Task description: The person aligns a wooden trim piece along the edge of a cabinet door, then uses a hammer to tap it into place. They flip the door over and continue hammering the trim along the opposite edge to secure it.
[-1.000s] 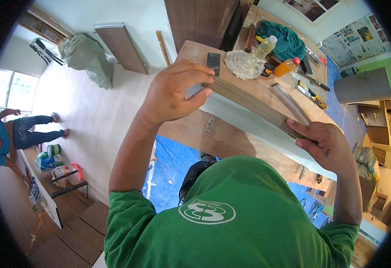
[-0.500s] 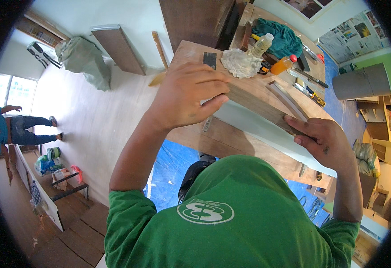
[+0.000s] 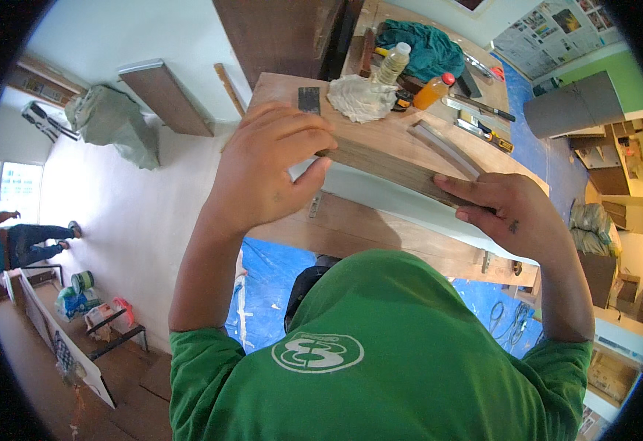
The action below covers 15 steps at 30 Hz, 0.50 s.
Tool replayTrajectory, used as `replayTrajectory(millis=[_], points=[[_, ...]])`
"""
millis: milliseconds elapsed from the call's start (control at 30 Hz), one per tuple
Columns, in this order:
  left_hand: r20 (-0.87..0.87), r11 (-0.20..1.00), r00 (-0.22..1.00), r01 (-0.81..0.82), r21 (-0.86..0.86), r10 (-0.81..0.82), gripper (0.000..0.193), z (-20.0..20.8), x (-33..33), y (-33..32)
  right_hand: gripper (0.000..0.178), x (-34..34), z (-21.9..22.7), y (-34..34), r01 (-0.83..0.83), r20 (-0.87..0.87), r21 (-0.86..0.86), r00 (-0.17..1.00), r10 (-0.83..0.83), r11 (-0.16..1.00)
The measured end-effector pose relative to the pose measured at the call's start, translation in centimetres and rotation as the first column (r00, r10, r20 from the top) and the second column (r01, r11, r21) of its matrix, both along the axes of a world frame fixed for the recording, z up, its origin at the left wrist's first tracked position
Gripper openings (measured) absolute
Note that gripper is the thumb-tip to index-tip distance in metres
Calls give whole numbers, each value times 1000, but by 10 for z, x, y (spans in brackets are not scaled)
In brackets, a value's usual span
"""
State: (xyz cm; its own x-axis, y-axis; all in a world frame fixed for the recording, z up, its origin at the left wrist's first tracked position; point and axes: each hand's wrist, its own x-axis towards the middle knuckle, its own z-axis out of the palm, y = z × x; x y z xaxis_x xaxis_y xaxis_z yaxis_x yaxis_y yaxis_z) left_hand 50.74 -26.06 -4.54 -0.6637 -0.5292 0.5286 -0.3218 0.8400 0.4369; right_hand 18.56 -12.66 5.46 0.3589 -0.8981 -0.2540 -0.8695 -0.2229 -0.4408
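Note:
A long narrow board [image 3: 391, 166] stands on edge across the workbench, with a grey-brown upper edge and a pale face toward me. At its left end, my left hand [image 3: 266, 158] is closed over the edge, fingers across the top and thumb on the near side. My right hand [image 3: 511, 209] pinches the same edge farther right between thumb and fingers. Beyond the board lies a light-coloured strip [image 3: 448, 149] on the bench. Past my left fingers is a small dark flat block [image 3: 309, 100].
The wooden workbench [image 3: 358, 217] carries a crumpled white cloth [image 3: 363, 98], a clear bottle [image 3: 393, 63], an orange-filled bottle [image 3: 434, 91], a green cloth [image 3: 423, 48] and a yellow-black cutter [image 3: 484, 132]. Blue sheeting [image 3: 277, 275] covers floor below. Another person [image 3: 23, 246] is at far left.
The view has swung slightly, so the bench and its contents appear farther left. Both hands keep their hold on the board, with little change in their grip.

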Motion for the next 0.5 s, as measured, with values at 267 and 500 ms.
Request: replayTrajectory(millis=[267,500], points=[[-72,986,985,160,41,-157,18,-11,-53,29,54,-1,-1,2,-7,44,28,999,6,1000],[-115,987,981,158,-4,-157,16,-17,-55,24,54,-1,-7,6,8,35,1,999,-8,1000]])
